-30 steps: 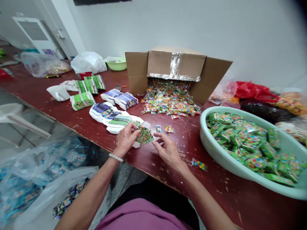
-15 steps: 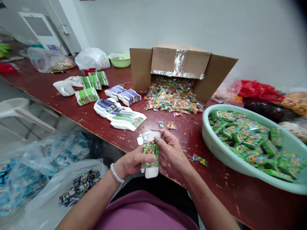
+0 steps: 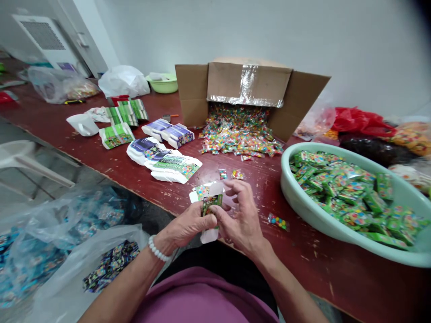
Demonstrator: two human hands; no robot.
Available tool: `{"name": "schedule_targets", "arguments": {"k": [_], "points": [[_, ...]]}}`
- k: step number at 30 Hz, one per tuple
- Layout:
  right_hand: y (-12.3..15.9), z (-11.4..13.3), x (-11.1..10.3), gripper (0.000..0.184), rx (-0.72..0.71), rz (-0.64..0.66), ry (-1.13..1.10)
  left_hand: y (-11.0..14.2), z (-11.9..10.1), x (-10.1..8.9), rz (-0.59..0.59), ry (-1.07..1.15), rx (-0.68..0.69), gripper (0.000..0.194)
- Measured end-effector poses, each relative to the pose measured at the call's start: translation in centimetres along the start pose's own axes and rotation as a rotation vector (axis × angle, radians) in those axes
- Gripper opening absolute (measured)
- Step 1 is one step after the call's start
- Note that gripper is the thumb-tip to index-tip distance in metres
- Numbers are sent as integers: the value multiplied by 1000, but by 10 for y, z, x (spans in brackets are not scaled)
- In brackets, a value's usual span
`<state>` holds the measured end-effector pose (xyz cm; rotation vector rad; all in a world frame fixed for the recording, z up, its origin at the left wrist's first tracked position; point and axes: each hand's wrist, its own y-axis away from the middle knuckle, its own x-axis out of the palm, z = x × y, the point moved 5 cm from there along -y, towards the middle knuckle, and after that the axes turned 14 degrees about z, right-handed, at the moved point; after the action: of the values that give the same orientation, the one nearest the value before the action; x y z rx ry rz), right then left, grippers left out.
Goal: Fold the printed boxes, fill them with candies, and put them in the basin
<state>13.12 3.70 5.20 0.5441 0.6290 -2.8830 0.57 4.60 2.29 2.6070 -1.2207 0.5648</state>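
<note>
A small green printed carton with white flaps is held low in front of me, its top and bottom flaps open. My left hand grips its left side, thumb across the front. On the right edge, my right hand presses its thumb against the front panel; its index finger is raised off the box, and the other fingers are partly hidden. Two small candy packets lie just beyond the carton. Another clear packet of coloured candies is to the right of my right hand.
A cardboard box spills wrapped candies onto the red table. To the right stands a pale green basin of filled green boxes. Flat cartons lie in stacks on the left, near a white mug. Plastic bags sit below the table.
My right hand has shifted its thumb lower onto the carton's front, and its index finger has lifted away. The carton looks squeezed into more of a box shape. The view has shifted slightly.
</note>
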Motion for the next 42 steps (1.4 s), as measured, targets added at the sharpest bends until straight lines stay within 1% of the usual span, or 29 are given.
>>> {"name": "schedule_targets", "arguments": {"k": [1, 3, 5, 6, 8, 10, 12, 16, 17, 19, 22, 24, 26, 28, 30, 33, 36, 38, 40, 42], "points": [[0, 5, -3, 40, -68, 5, 122, 1, 0, 0, -11, 0, -4, 69], [0, 12, -5, 28, -146, 91, 267, 3, 1, -1, -43, -18, -10, 72], [-1, 14, -6, 28, -152, 190, 317, 4, 3, -2, -29, -67, -31, 72], [-2, 14, -8, 28, -139, 231, 312, 4, 4, -2, -1, -102, -51, 69], [-2, 12, -10, 22, -98, 306, 261, 4, 7, -2, 76, -186, -102, 67], [-2, 10, -13, 15, -48, 352, 199, 3, 10, -2, 143, -238, -145, 71], [0, 8, -15, 13, -13, 383, 140, 3, 12, -2, 184, -244, -165, 74], [5, 5, -18, 13, 38, 426, 37, 4, 18, -3, 237, -188, -189, 75], [6, 4, -18, 13, 51, 432, 26, 4, 19, -3, 240, -185, -208, 73], [8, 3, -19, 14, 71, 447, 29, 4, 22, -4, 224, -201, -269, 61], [9, -1, -20, 13, 97, 531, 12, 2, 21, -2, 217, -249, -349, 42], [10, -3, -20, 9, 111, 605, -17, -1, 18, 1, 232, -325, -360, 39], [10, -3, -21, 9, 91, 663, -6, -3, 13, 4, 236, -403, -337, 41], [10, -1, -21, 16, 46, 697, 30, -5, 11, 5, 244, -424, -306, 45], [11, 2, -22, 20, 17, 726, 51, -6, 12, 5, 276, -410, -295, 47], [14, 4, -23, 21, 14, 768, 61, -8, 14, 3, 317, -444, -302, 44], [17, 2, -24, 20, 33, 792, 46, -12, 13, 1, 330, -499, -309, 40], [19, -1, -24, 14, 53, 791, 36, -14, 13, 2, 345, -477, -352, 36], [20, -5, -23, 8, 78, 776, 23, -15, 16, 4, 343, -381, -437, 34], [21, -10, -20, 5, 116, 750, -14, -14, 18, 4, 288, -272, -496, 35]]}}
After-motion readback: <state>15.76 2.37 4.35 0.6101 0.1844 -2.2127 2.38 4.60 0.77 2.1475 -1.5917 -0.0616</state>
